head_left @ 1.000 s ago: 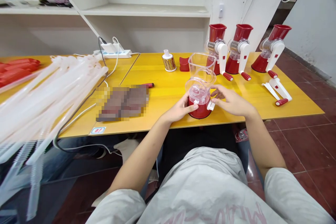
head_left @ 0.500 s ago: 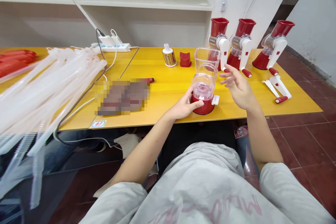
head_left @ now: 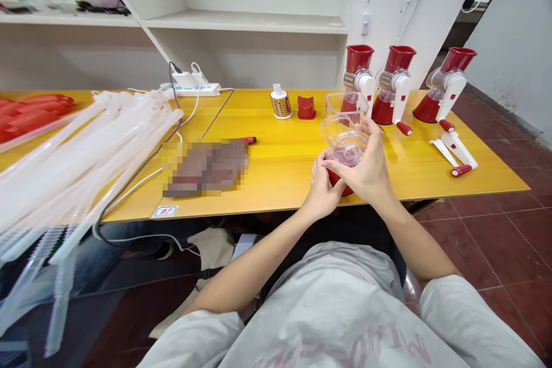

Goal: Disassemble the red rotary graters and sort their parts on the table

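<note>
Near the table's front edge stands a partly assembled rotary grater with a clear plastic body (head_left: 338, 126) and a red base (head_left: 334, 177). My left hand (head_left: 322, 191) is closed around the base's left and front side. From the right, my right hand (head_left: 371, 165) wraps the clear body, its thumb across the front by my left fingers. The base's right side is hidden behind my right hand. Farther back sit a metal grating drum (head_left: 281, 104) with a white stem and a small red food pusher (head_left: 306, 108).
Several things surround the grater: three assembled graters (head_left: 359, 83) at the back right, a white crank handle (head_left: 459, 149) at right, and long translucent plastic strips (head_left: 103, 144) overhanging the table at left. Red pieces (head_left: 34, 112), a power strip (head_left: 196, 89) with cables, and a blurred-out object (head_left: 207, 167) lie leftward.
My right hand has come in from the right and taken hold of the clear body. The grater has turned, and my left hand has shifted round the base.
</note>
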A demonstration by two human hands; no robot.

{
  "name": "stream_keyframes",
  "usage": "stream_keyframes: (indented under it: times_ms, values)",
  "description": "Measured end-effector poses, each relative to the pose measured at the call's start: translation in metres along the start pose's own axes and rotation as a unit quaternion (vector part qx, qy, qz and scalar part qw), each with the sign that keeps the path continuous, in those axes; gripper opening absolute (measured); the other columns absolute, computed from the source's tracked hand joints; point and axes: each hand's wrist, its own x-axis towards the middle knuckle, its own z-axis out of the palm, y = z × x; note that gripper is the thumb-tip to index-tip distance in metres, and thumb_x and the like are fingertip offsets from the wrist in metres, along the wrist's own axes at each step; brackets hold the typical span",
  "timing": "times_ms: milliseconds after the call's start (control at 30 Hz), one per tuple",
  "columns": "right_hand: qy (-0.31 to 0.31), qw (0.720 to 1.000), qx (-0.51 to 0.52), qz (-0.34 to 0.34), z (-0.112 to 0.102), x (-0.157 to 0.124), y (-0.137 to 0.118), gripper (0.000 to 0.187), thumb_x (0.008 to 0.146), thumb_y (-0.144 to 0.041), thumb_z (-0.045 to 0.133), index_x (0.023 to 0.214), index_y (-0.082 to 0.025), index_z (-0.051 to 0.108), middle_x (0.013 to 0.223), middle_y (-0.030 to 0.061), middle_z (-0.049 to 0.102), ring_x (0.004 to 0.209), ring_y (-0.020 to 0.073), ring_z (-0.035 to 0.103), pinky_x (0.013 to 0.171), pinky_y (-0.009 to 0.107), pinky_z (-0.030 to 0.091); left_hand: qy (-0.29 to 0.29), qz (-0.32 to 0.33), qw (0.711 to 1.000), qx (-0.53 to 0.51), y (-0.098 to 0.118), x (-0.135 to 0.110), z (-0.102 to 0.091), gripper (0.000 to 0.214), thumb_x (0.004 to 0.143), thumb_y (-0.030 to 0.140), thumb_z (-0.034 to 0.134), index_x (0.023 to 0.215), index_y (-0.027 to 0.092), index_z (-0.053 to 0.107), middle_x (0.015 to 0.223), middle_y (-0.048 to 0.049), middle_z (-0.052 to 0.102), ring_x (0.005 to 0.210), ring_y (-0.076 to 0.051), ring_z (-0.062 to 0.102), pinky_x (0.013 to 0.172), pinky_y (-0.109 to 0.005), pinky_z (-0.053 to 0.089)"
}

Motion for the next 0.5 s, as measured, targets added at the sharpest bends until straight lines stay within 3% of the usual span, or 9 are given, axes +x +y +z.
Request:
stream_keyframes:
  times_ms: [133, 267, 367, 500]
  values:
    - [0.024, 1.0, -0.012, -0.015, -0.002, -0.001, 0.015, 0.115, 0.095, -0.059, 0.11, 0.188, -0.031, 0.048, 0.187, 0.0259, 0.063, 0.17, 0.0539, 0.071, 0.145, 0.081, 0.06, 0.06, -0.009, 0.998, -0.004, -0.002, 0.001, 0.001, 0.118, 0.109, 0.07, 0.101, 0.199, 0.034, 0.035, 0.205, -0.0224, 0.039, 0.198, -0.049, 0.03, 0.164, -0.073, 0.022]
    - [0.027, 0.998, 0.006, -0.06, -0.004, 0.009, 0.042, 0.109, 0.089, -0.073, 0.108, 0.175, -0.029, 0.059, 0.173, 0.0233, 0.075, 0.157, 0.0504, 0.08, 0.135, 0.077, 0.069, 0.069, -0.004, 0.997, -0.036, -0.006, 0.005, 0.002, 0.116, 0.104, 0.073, 0.105, 0.192, 0.032, 0.041, 0.199, -0.0225, 0.049, 0.193, -0.049, 0.042, 0.165, -0.071, 0.029]
    - [-0.026, 0.992, 0.097, -0.075, -0.006, 0.021, 0.059, 0.109, 0.091, -0.086, 0.103, 0.175, -0.033, 0.06, 0.178, 0.0212, 0.075, 0.16, 0.0479, 0.08, 0.134, 0.072, 0.072, 0.073, -0.003, 0.996, -0.045, -0.008, 0.006, 0.002, 0.115, 0.105, 0.07, 0.106, 0.192, 0.031, 0.042, 0.199, -0.0218, 0.052, 0.192, -0.049, 0.046, 0.165, -0.07, 0.031]
    - [-0.117, 0.965, 0.231, -0.037, -0.009, 0.033, 0.07, 0.123, 0.082, -0.096, 0.107, 0.179, -0.039, 0.058, 0.191, 0.0189, 0.067, 0.159, 0.0475, 0.083, 0.129, 0.069, 0.076, 0.067, -0.001, 0.997, -0.05, -0.008, 0.006, 0.001, 0.115, 0.105, 0.067, 0.106, 0.194, 0.034, 0.041, 0.2, -0.0194, 0.053, 0.193, -0.047, 0.047, 0.165, -0.071, 0.032]
